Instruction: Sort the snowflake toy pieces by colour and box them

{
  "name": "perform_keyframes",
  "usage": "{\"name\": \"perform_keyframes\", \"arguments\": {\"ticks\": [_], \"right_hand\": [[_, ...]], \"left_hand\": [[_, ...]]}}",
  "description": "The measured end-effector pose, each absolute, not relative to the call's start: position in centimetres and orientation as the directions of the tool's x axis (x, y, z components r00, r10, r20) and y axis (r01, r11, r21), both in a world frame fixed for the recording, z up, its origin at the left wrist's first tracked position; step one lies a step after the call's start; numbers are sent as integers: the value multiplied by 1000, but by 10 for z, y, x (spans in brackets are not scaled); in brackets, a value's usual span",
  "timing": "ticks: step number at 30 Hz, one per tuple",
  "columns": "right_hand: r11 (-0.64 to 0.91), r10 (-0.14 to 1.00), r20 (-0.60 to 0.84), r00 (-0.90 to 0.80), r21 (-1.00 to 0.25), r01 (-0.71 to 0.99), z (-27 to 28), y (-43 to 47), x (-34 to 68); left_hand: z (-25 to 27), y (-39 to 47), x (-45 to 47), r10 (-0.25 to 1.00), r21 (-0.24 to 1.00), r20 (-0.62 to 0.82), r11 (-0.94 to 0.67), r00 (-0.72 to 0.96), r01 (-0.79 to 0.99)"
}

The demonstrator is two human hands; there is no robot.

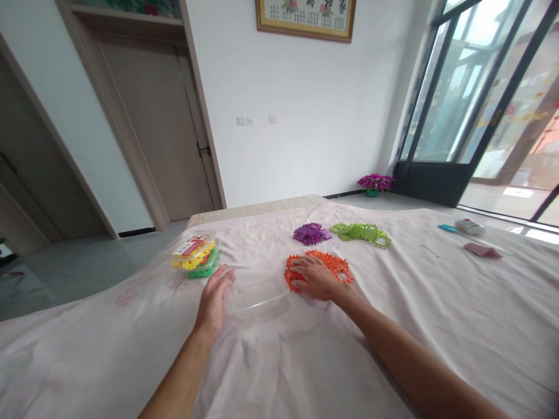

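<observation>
A clear, see-through plastic box (261, 295) lies on the cloth in front of me. My left hand (217, 294) rests along its left side, fingers stretched out and together; the thumb is hard to make out. Just right of the box, my right hand (315, 278) lies over a pile of orange toothed plastic pieces (339, 266), its fingers spread flat on them and covering part of the pile. Behind that sit a purple heap of similar pieces (309, 233) and a light green group (362, 233). Another clear box (195, 255), with a label, holds yellow, red and green pieces.
A pale patterned cloth (144, 343) with wrinkles covers the surface. To the right lie a pink folded item (483, 251), a white packet (470, 226), a blue item (448, 228) and a thin pale stick (431, 251). Purple flowers (375, 182) stand on the floor beyond.
</observation>
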State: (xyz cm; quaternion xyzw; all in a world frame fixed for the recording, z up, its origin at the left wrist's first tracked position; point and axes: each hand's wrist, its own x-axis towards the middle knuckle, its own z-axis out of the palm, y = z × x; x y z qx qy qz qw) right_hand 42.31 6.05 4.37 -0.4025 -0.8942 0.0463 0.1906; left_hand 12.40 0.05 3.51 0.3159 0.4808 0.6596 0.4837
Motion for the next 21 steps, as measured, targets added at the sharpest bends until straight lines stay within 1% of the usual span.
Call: {"name": "perform_keyframes", "arguments": {"ticks": [3,6,10,14,17,19,21], "right_hand": [[604,788,319,-526,-240,760,38,59,419],[583,797,369,-478,-266,768,35,56,418],[578,789,434,-436,-284,765,37,50,421],[553,797,468,-383,-308,774,36,47,420],[571,771,524,-361,-318,757,35,48,418],[582,749,568,-340,-320,748,34,48,416],[573,751,584,-309,-344,744,33,48,414]], "left_hand": [[22,-4,127,957,934,8,-111,-291,-339],[14,-6,128,966,931,27,-119,-259,-345],[11,-5,128,939,928,18,-144,-344,-345],[12,-5,124,919,953,35,-149,-394,-263],[12,-6,120,911,963,103,-192,-400,-190],[12,-7,118,915,967,182,-234,-360,-105],[12,-9,116,931,964,259,-265,-259,14]]}}
